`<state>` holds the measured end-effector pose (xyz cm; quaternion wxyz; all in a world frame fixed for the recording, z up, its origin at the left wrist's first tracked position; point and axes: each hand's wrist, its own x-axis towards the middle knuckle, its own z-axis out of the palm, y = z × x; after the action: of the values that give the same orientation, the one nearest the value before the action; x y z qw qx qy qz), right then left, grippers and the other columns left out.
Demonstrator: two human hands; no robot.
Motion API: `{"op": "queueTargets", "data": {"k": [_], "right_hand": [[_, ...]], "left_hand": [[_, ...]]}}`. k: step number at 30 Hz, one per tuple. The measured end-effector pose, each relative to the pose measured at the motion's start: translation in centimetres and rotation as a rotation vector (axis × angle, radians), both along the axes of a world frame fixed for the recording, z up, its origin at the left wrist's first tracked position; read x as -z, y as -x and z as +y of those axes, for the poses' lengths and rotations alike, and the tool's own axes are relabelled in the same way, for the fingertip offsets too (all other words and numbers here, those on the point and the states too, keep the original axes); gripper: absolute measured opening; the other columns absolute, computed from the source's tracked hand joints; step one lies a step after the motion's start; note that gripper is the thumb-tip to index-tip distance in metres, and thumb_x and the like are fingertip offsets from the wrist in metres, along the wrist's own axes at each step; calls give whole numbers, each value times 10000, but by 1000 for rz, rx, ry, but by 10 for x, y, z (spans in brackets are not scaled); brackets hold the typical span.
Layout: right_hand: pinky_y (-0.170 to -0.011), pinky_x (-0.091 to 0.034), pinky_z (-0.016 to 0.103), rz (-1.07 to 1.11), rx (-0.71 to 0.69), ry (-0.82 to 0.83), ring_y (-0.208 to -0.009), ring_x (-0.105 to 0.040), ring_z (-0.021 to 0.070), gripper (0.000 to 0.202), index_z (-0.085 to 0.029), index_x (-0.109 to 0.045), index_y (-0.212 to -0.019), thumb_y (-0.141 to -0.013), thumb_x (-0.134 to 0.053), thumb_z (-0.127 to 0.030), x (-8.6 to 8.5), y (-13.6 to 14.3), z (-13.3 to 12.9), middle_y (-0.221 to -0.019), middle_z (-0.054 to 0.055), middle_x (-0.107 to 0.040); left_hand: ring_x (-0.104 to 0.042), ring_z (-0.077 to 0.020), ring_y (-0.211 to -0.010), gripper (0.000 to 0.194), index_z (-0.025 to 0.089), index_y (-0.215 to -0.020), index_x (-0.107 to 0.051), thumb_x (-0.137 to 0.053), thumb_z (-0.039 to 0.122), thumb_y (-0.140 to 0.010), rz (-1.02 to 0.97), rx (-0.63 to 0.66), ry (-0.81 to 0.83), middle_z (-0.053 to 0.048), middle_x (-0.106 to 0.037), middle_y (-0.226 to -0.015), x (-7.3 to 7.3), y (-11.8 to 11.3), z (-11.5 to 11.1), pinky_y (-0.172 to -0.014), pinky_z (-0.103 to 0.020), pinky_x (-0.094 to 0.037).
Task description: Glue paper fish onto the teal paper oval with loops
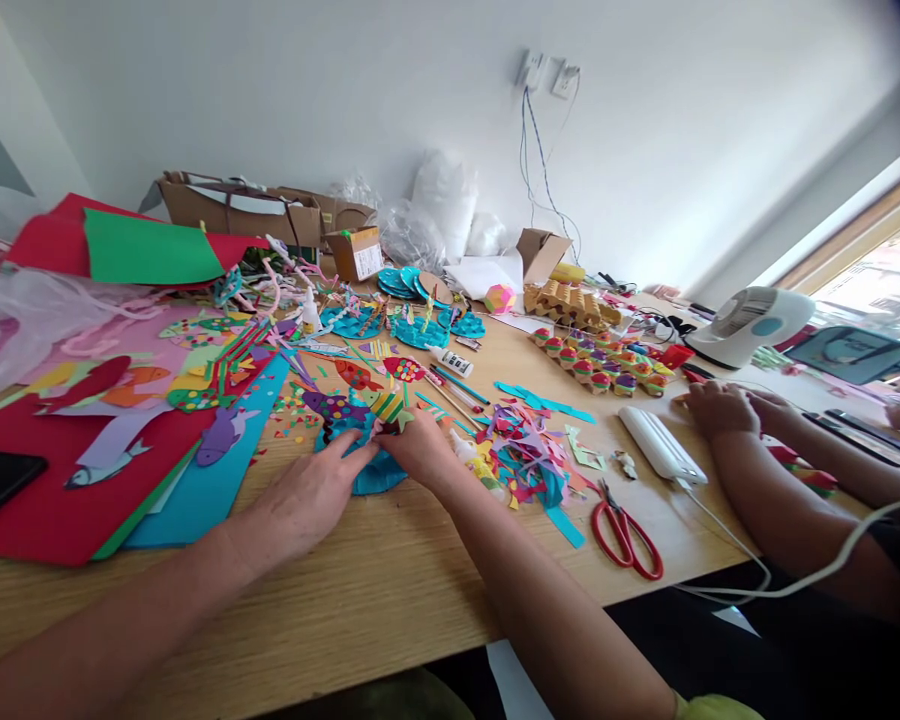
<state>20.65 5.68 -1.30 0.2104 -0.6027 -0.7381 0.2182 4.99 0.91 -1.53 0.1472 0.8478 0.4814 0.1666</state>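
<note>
On the pale wooden worktop [345, 600], I see the left hand [311, 492] and right hand [420, 448] close together at the rumpled blue disc [377, 480]; whether they grip it, I can't tell. By their fingertips is a green-and-yellow striped paper fish [387, 406]. Pressing too hard could crease it, and a sliding wrist could scatter the tiny coloured paper bits [289, 412]

Both bare forearms reach forward, converging until the left hand [330, 470] and right hand [414, 445] nearly meet.
</note>
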Motion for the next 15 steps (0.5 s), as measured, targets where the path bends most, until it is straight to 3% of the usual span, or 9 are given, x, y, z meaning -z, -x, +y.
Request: {"op": "queueTargets", "data": {"k": [4,9,12,15], "right_hand": [[-568,-373,225,9,17,-12,-668,-578,151,112,-202,-657,-758,-671,-603,-156,1,-2,1,-726,13,-667],[-529,-362,217,109,38,-14,-615,-566,143,207,-200,-644,-871,-668,-610,-186,-4,-7,-4,-668,-3,-648],[-533,-361,202,223,-28,-3,-622,-556,126,225,-197,-641,-871,-648,-622,-172,-8,-10,-8,-681,-21,-635],[-522,-352,191,302,-6,7,-611,-528,112,211,-182,-646,-839,-631,-656,-217,-10,-10,-9,-669,-29,-610]], "left_hand": [[-575,-249,-1035,489,221,-1163,-566,-335,38,-772,-51,63,11,-94,-547,-1229,1,1,9,-880,-386,-459],[-522,-250,-1121,427,179,-1163,-569,-319,117,-823,-136,101,26,-107,-534,-1260,12,4,18,-954,-395,-411],[-495,-239,-1157,433,191,-1197,-541,-323,120,-829,-159,107,23,-93,-511,-1291,19,6,20,-973,-390,-395],[-489,-229,-1163,447,235,-1207,-530,-349,102,-820,-197,107,34,-57,-495,-1313,21,5,21,-979,-392,-389]]}}
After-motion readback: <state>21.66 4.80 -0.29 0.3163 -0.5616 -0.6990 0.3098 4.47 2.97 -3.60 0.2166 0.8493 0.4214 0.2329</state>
